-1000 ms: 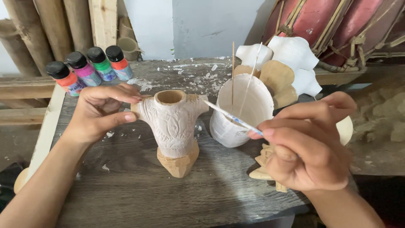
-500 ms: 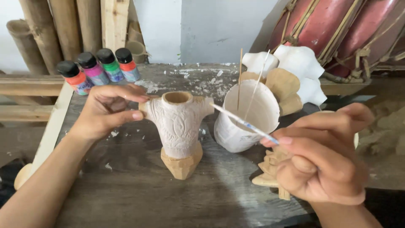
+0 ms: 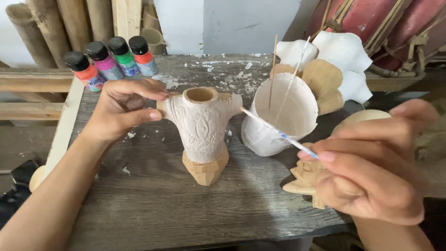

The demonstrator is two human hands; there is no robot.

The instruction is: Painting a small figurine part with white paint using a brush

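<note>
A carved wooden torso figure (image 3: 202,128), coated white above and bare wood at its base, stands upright on the grey table (image 3: 153,204). My left hand (image 3: 121,108) pinches its left shoulder between thumb and fingers. My right hand (image 3: 374,174), at the right front, grips a thin paintbrush (image 3: 278,134) whose tip touches the figure's right shoulder. Just right of the figure stands a white paint cup (image 3: 283,116) with two sticks leaning in it.
Several small paint bottles (image 3: 109,60) with black caps line the back left. White and bare wooden carved pieces (image 3: 334,69) lie behind the cup; another carved wooden piece (image 3: 304,179) lies under my right hand. Bamboo poles lean at the back left.
The view has shifted slightly and my right hand has dropped lower right. The brush tip stays at the figure's right shoulder; my left hand keeps its hold.
</note>
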